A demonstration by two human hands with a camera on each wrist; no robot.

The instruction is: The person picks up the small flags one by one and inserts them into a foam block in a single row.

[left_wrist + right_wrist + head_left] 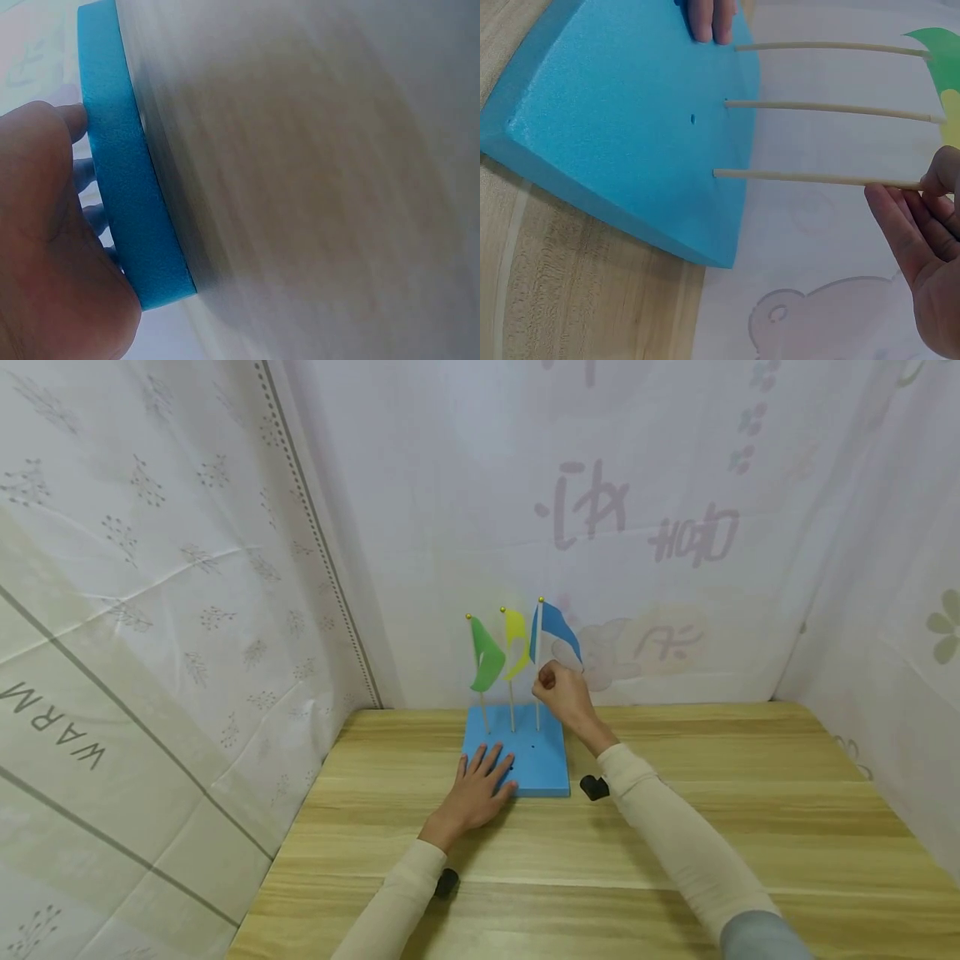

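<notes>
A blue foam block (543, 768) lies on the table, with three small flags standing in a row along its far side. My left hand (474, 795) rests on the block's near left part, fingers spread out over the top. With thumb and fingertips, my right hand (566, 693) pinches the stick (802, 178) of the blue flag (557, 622), just under the cloth. That stick's lower end meets the block at a hole. To its left stand the yellow flag (514, 625) and the green flag (489, 664), the green one leaning left.
Small dark holes (693, 119) show in the block's top, nearer me than the flags. The wooden table (705, 827) ends at a hanging printed curtain (450, 510) behind the block. A black wrist device (595, 787) shows beside the right sleeve, another (447, 883) by the left.
</notes>
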